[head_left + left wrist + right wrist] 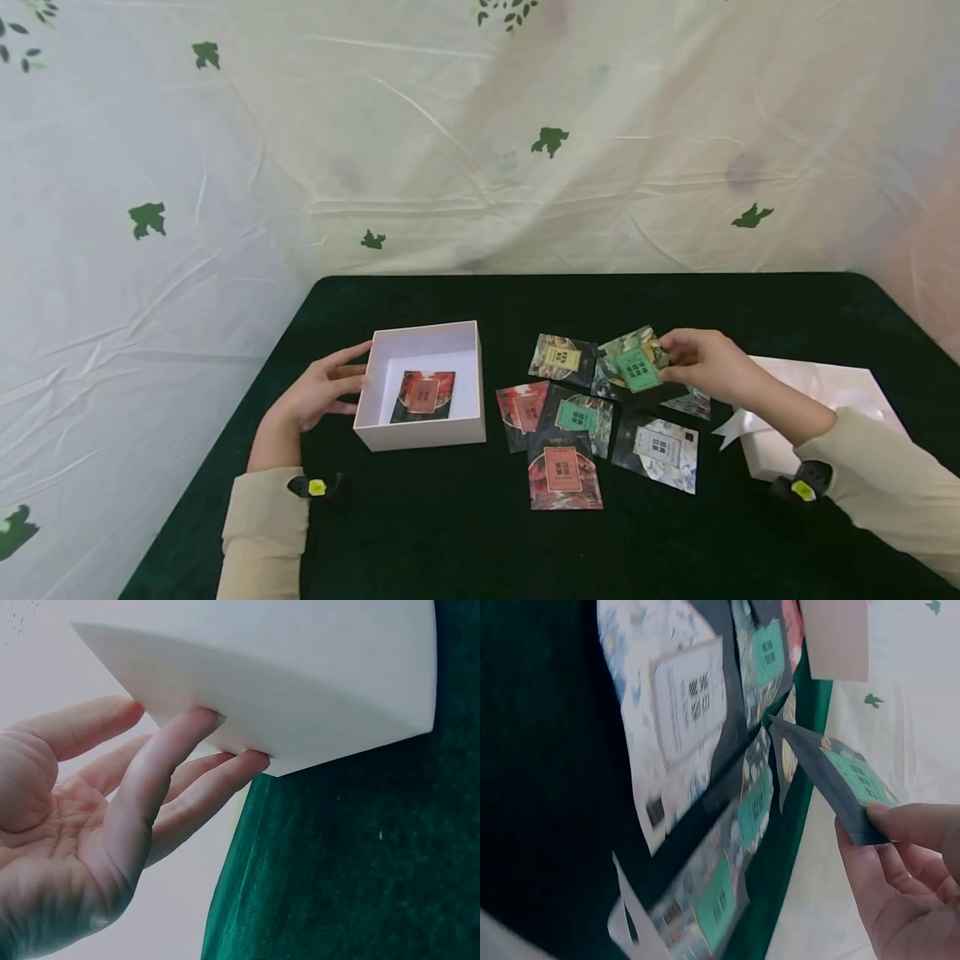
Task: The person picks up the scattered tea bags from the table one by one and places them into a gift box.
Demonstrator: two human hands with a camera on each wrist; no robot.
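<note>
A dark green velvet tablecloth (pixel 465 542) covers the table in front of me. Behind it hangs a creased cream fabric backdrop (pixel 450 142) printed with scattered green leaves. At my far right, a crumpled sheet of white tissue paper (pixel 817 387) lies on a flat white box lid (pixel 761 462).

Place: staged recording setup, not a lived-in room | Backdrop: creased pale cloth (pixel 480 150) printed with green leaves, hung as a wall behind and to the left | Surface: 1 table under dark green velvet-like cover (pixel 675 542) | Props: white box (pixel 420 417), printed sachets (pixel 577 417) spread out
</note>
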